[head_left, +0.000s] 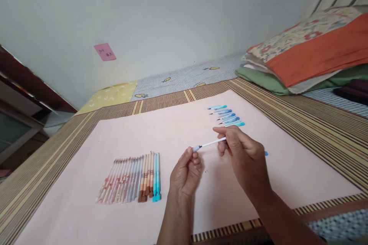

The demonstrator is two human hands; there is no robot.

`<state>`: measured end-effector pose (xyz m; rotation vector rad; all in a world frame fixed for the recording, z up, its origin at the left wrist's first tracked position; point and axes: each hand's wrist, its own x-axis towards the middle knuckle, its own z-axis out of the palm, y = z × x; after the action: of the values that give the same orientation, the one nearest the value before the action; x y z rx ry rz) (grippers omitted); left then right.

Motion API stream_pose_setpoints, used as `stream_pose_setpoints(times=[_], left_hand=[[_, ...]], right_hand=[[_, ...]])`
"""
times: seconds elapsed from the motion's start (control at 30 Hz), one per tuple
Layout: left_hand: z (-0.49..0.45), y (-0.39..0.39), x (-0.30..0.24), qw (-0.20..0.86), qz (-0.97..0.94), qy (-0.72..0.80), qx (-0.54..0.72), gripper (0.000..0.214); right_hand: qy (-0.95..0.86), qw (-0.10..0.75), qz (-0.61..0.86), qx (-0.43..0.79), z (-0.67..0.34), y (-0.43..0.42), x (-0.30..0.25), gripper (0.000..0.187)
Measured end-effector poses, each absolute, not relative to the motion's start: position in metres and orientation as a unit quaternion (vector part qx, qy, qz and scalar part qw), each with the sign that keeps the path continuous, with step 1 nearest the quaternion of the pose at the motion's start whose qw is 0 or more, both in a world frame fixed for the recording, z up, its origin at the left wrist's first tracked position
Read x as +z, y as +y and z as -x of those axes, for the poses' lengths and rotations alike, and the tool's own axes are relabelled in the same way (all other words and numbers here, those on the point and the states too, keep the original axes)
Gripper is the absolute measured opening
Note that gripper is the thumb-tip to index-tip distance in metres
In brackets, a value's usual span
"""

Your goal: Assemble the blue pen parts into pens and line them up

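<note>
My right hand (241,153) pinches a thin white pen refill (209,144) above the pink sheet (172,130); a blue end (266,153) shows past the hand's far side. My left hand (186,170) is closed on the refill's blue-grey tip piece (196,148), thumb and fingers pinched. A row of several pens (130,178), pink, brown and blue, lies side by side left of my hands. Beyond my right hand lies a small row of blue pen parts (227,116).
The pink sheet rests on a striped woven mat (316,122) on a bed. Folded blankets and a pillow (310,51) are stacked at the far right. A white wall with a pink note (105,51) stands behind. A dark shelf (25,84) is at the left.
</note>
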<state>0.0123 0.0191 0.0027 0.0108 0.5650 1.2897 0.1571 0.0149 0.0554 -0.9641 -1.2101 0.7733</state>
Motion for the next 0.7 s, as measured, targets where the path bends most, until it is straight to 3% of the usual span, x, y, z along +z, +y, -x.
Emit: stream_pose_setpoints(times=[0.17,0.43,0.7], left_hand=[[-0.012,0.018,0.001,0.756,-0.048,0.264,0.597,0.015],[-0.011,0.016,0.001,0.756,-0.140,0.249,0.589,0.028],[0.000,0.014,0.011,0.700,-0.365,0.358,0.498,0.030]], right_hand=[[-0.559,0.632,0.411,0.344,-0.153,0.017,0.050,0.031],[-0.582,0.600,0.397,0.380,-0.142,0.015,0.040,0.033],[-0.550,0.594,0.419,0.412,-0.147,0.018,0.040,0.033]])
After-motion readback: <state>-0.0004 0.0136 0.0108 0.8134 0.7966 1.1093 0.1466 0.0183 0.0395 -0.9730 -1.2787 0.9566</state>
